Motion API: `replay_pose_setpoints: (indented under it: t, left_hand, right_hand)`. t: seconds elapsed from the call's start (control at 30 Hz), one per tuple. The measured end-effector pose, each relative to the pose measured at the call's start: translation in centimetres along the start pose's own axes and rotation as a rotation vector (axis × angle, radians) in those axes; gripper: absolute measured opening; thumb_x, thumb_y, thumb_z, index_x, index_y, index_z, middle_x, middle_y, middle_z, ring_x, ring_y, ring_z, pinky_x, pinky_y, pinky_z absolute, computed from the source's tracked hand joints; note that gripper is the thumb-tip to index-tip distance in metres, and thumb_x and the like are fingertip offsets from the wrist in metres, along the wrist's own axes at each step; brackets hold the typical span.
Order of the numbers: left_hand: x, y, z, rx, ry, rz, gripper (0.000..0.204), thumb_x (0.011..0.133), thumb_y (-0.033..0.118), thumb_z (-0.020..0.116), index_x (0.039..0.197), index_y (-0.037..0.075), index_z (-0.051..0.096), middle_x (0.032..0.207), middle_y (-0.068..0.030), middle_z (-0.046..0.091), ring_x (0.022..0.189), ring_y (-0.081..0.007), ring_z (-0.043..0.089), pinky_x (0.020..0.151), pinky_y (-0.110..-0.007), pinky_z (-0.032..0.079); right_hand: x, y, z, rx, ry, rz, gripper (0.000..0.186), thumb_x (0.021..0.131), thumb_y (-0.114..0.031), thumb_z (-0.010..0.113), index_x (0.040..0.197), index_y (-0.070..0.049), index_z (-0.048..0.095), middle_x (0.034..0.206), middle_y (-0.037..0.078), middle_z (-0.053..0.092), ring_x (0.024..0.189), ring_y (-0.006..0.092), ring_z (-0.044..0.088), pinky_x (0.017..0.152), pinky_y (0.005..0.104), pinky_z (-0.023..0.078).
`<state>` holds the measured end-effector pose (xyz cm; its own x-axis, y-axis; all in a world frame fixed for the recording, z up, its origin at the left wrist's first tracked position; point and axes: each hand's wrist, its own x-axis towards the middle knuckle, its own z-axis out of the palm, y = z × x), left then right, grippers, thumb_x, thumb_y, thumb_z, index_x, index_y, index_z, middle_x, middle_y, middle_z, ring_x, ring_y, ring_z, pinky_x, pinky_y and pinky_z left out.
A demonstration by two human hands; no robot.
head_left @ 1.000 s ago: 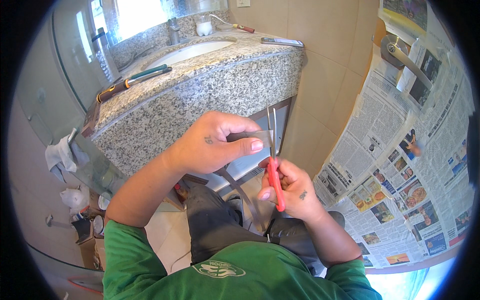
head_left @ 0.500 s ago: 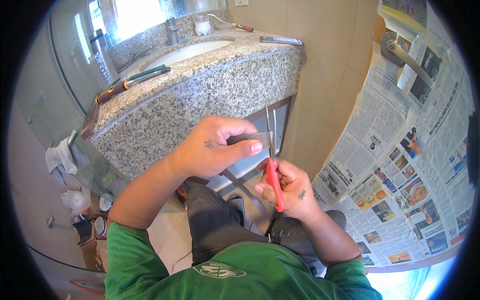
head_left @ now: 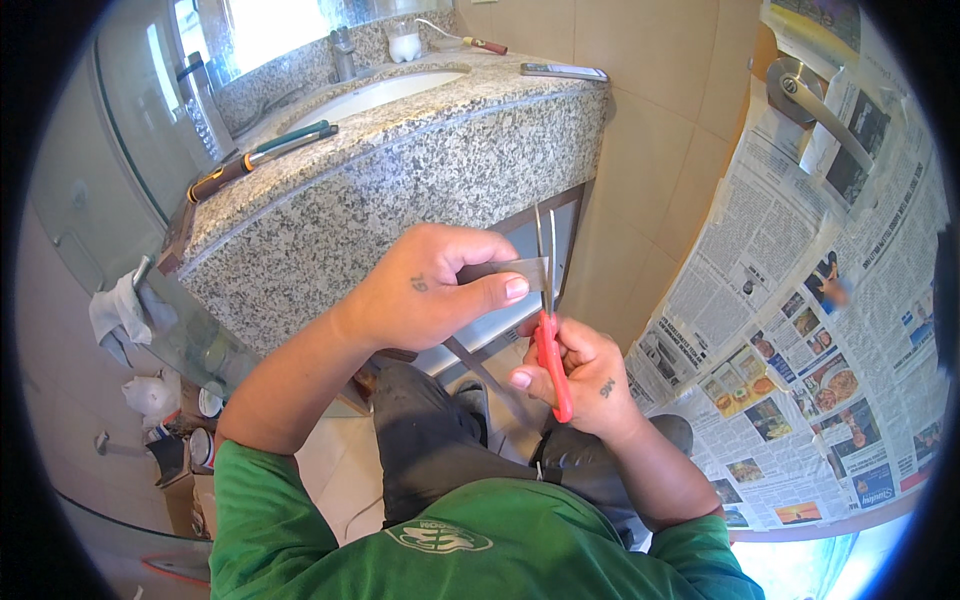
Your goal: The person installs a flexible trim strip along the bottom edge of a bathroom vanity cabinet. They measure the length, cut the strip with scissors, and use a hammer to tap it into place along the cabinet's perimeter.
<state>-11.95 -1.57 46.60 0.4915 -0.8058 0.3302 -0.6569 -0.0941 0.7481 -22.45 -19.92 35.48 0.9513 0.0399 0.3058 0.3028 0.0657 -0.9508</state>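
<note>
My left hand pinches a thin, flat, dark grey strip between thumb and fingers, with its short end sticking out to the right. A long, similar-looking length hangs below this hand toward my legs; whether it is one piece is hidden by the hand. In my right hand is a pair of red-handled scissors, pointing away from me. Their blades are parted, and the strip's end lies at them, close to the pivot. My right fingers are partly hidden behind the handles.
Ahead stands a granite counter with a sink, a phone, a brown-and-green tool and a white-filled cup. A newspaper-covered door with a lever handle is at right. Glass and boxes lie left.
My hands, the strip and the scissors keep almost the same pose. The view has shifted slightly, and the scissor blades still stand apart.
</note>
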Motion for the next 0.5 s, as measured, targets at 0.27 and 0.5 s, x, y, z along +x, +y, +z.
replay_pose_setpoints:
  t: [0.27, 0.5]
  left_hand:
    - [0.07, -0.24, 0.14, 0.033, 0.006, 0.006, 0.022, 0.095, 0.021, 0.067, 0.095, -0.001, 0.069, 0.076, -0.0029, 0.065, 0.071, -0.0045, 0.054, 0.063, -0.025, 0.045]
    - [-0.01, -0.35, 0.22, 0.018, 0.015, 0.017, 0.022, 0.095, 0.021, 0.067, 0.095, -0.001, 0.069, 0.076, -0.0022, 0.065, 0.072, -0.0046, 0.054, 0.063, -0.025, 0.045]
  right_hand:
    - [-0.17, -0.39, 0.04, 0.056, 0.001, 0.054, 0.047, 0.083, -0.013, 0.082, 0.117, 0.006, 0.056, 0.076, -0.002, 0.057, 0.065, 0.0031, 0.051, 0.057, 0.0194, 0.039]
    - [-0.17, -0.28, 0.05, 0.012, 0.003, 0.034, 0.045, 0.083, -0.010, 0.082, 0.117, 0.007, 0.057, 0.076, -0.002, 0.057, 0.064, 0.0030, 0.051, 0.057, 0.0194, 0.039]
